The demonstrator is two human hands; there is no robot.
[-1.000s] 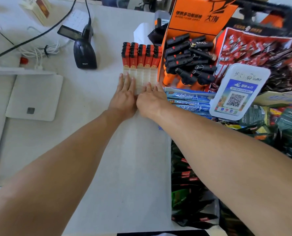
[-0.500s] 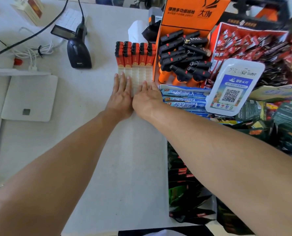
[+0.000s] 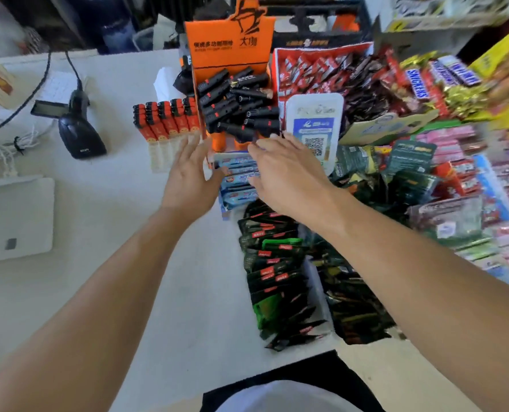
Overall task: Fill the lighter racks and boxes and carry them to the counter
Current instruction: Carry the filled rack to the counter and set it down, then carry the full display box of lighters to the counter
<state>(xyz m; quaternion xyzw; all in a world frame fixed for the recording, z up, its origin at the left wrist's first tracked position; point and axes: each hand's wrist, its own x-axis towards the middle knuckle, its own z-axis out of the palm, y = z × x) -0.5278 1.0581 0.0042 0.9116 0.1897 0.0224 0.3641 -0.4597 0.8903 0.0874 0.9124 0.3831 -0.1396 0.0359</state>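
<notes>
Spanning the lower and left part of the view, the white counter (image 3: 104,221) carries the red lighter rack (image 3: 168,126), which lies flat just left of the orange lighter box (image 3: 232,58). The orange lighter box stands upright and holds black lighters (image 3: 235,108) stacked in its open front. The left hand (image 3: 187,179) hovers just in front of the red lighter rack, fingers straight and slightly spread, holding nothing. The right hand (image 3: 288,173) hovers over the blue packets (image 3: 236,179) in front of the orange lighter box, fingers relaxed and apart, holding nothing. Contact between either hand and the goods cannot be determined. A black barcode scanner (image 3: 80,132) stands on the counter to the left, with a white pad (image 3: 15,218) near the left edge. A QR payment stand (image 3: 314,129) and packed snack displays (image 3: 425,84) fill the right side.
</notes>
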